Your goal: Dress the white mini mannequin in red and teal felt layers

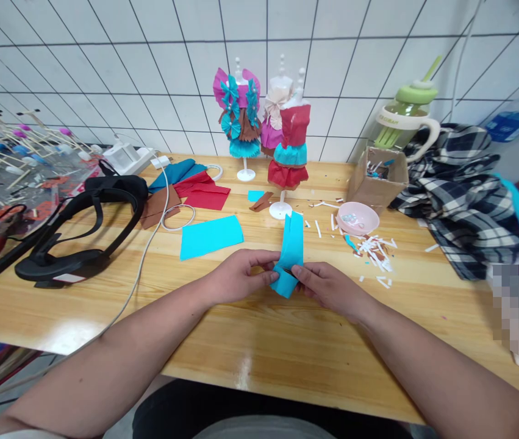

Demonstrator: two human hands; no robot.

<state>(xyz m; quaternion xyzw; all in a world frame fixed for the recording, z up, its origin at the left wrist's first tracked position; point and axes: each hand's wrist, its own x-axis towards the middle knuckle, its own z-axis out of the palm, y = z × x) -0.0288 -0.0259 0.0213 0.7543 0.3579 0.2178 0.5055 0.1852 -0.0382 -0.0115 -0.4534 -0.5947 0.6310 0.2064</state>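
Note:
A folded strip of bright blue crepe paper (292, 241) is held upright over the table between my two hands. My left hand (250, 275) pinches its left edge between thumb and fingers. On the other side, my right hand (325, 285) is closed on a slim dark tool (289, 272), whose tip lies across the lower part of the strip; its exact kind is hard to make out. Just beyond the strip stands a small white dress form (282, 210) in a red and blue paper dress. A flat blue paper sheet (212, 236) lies to the left.
Two more dressed forms (244, 122) stand by the tiled wall. At right are a pink bowl (358, 218), white paper scraps (378, 253), a cardboard box (378, 186), a green-lidded bottle (408, 116) and checked cloth (455, 183). A black headset (80, 238) and white cable (143, 262) lie left.

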